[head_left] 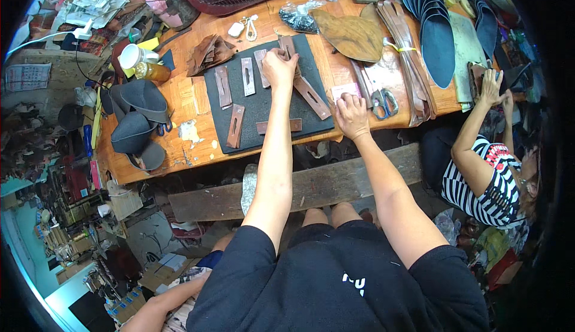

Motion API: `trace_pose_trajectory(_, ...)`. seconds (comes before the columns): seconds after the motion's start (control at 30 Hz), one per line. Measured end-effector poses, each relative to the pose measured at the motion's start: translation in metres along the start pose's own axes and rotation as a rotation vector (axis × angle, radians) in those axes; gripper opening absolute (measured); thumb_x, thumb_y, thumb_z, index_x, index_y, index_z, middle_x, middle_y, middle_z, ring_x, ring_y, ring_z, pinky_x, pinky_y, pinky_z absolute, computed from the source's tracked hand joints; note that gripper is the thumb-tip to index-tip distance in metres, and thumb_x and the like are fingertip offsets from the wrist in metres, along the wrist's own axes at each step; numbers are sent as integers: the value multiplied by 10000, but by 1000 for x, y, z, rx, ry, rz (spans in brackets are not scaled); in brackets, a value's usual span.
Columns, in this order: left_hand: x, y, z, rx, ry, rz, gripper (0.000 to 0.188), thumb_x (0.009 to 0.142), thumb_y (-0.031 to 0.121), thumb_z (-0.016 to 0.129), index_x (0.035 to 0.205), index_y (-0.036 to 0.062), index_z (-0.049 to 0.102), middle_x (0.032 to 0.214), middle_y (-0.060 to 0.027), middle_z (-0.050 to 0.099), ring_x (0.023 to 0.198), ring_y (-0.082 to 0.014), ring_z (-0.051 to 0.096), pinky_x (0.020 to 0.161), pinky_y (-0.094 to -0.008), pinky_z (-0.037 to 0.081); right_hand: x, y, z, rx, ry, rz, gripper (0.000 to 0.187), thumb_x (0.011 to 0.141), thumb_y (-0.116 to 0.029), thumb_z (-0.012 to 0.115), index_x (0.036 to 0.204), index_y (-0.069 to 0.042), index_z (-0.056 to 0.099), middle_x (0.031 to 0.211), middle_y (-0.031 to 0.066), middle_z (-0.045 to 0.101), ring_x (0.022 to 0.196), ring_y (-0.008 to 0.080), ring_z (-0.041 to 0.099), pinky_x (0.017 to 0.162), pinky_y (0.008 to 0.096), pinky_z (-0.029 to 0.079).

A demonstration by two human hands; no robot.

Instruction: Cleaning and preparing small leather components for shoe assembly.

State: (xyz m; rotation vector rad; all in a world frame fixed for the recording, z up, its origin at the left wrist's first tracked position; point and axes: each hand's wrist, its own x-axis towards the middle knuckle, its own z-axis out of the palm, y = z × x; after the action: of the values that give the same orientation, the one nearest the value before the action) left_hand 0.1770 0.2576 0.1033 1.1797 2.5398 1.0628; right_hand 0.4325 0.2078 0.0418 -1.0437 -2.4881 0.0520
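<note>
A: Looking down, what is the biggest thing here?

B: The wooden table (179,101). On it lies a dark cutting mat (263,107), and brown leather strips lie spread over the mat, each with a slot cut in it.

A: Where are the hands?

B: The left hand (279,67) is at the far edge of the mat. Its fingers are closed on one brown strip (287,45) there. The right hand (351,115) rests on the table just beside the mat's right edge, near a small pink card (344,90). I cannot tell if its grip holds anything.

A: How should that strip be handled?

B: I think it is best to pinch it by the end, lift it slowly, and keep it off the other strips, like the long one (311,97) lying close by.

A: Anything to watch out for?

B: The scissors (382,100) sit right next to the right hand. Another person in a striped shirt (488,191) works at the far right.
</note>
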Motion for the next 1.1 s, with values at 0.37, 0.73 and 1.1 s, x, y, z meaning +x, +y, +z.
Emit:
trace_pose_trajectory(0.37,-10,-20,-25,-321,149,-85,411,669,148,908,977,-60,733,772,-95,715,682,-170,675,644,-304,560,0,2,2,19,-7,14,234,813,-189,683,1019,-112,601,1125,90,576,1024,277,559,875,448,413)
trace_pose_trajectory(0.73,-23,-40,-34,-6,276,-56,350,674,201,904,921,25,730,795,-83,677,715,-257,680,691,-397,553,1,2,1,14,-45,24,233,819,-186,687,1025,-115,604,1146,85,575,1034,279,554,893,457,415)
trace_pose_trajectory(1.1,-25,-40,-30,110,294,-20,372,687,223,888,950,43,695,881,-117,669,859,-338,683,764,-454,539,3,1,-2,25,-28,17,233,815,-181,686,1018,-107,598,1138,85,572,1025,277,555,890,451,415)
